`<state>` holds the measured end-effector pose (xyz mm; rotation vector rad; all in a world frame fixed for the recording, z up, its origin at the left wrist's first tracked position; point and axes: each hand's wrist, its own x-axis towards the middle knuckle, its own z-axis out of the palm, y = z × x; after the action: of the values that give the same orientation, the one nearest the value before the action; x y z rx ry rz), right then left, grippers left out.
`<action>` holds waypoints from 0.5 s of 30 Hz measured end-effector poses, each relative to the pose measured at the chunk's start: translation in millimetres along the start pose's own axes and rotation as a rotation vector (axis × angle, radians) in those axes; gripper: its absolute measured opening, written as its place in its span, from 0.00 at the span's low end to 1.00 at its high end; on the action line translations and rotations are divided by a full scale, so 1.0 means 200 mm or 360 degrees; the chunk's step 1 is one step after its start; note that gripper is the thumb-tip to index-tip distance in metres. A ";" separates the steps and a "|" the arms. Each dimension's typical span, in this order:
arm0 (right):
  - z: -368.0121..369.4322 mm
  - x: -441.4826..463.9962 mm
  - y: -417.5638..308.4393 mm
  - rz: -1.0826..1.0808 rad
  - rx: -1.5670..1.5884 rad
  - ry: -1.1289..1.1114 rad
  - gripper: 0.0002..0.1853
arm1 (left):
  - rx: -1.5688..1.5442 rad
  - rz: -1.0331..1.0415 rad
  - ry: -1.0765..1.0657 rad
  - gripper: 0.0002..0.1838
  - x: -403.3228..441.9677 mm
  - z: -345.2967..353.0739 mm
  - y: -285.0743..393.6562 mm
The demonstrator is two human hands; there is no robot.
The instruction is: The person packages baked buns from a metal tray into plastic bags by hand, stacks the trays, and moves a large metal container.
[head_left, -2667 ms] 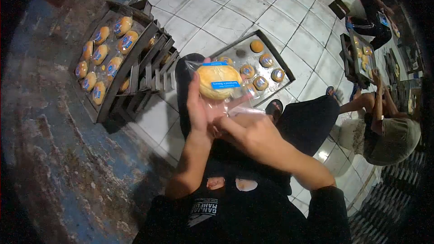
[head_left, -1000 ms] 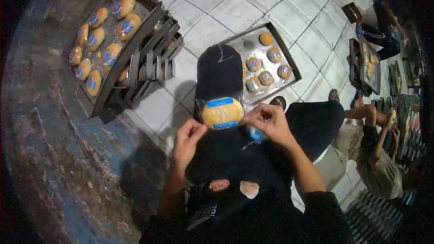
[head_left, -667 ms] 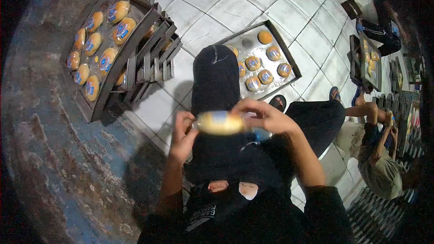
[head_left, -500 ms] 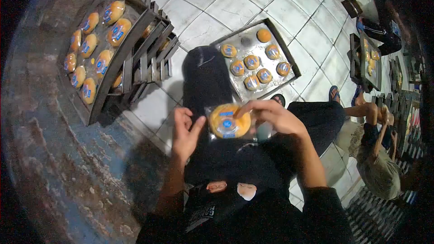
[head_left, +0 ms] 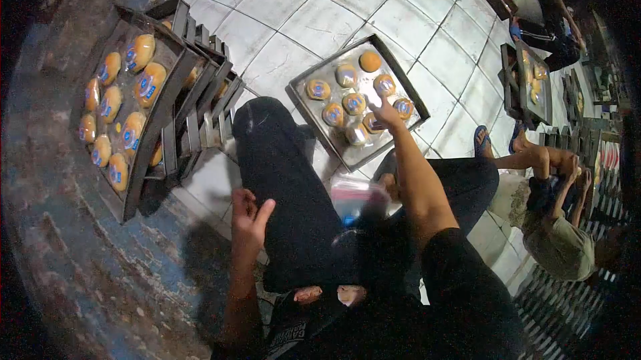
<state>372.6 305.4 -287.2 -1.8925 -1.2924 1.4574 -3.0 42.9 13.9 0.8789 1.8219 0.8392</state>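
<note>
My right hand reaches over a metal baking tray on the floor, close above a wrapped bun that it partly covers. Its thumb stands apart and no held thing shows; the other fingers are partly hidden. Round buns in clear plastic with blue print lie on this tray, one of them a wrapped bun near the back. Beside it, a bun shows no printed wrapper. My left hand hovers empty left of my thigh, thumb apart and fingers loosely curled. Clear plastic bags lie between my legs.
On the left, a stack of metal trays carries a tilted top tray of wrapped buns. Two other people sit at the right, near another tray with buns. White tiles cover the floor.
The wrapped bun from my hands is gone from my lap, and a wrapped bun now fills the formerly bare spot at the tray's back. My right hand moved forward; my left drew slightly left.
</note>
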 end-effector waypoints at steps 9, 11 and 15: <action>-0.25 -1.29 -0.83 -0.0848 -0.1699 -0.0559 0.26 | 0.0088 0.0309 -0.0077 0.19 0.03 -0.03 -0.09; -0.21 -1.49 -0.84 -0.0770 -0.2017 -0.0820 0.24 | 0.0079 0.0289 -0.0113 0.19 0.03 -0.04 -0.08; -0.03 -1.61 -0.32 -0.0928 -0.2216 -0.0849 0.11 | 0.0173 0.0278 -0.0031 0.17 -0.05 0.01 0.07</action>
<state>346.8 61.4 -68.1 -1.3549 -3.3198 0.6887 4.8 42.3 28.9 1.1253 1.8059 0.8423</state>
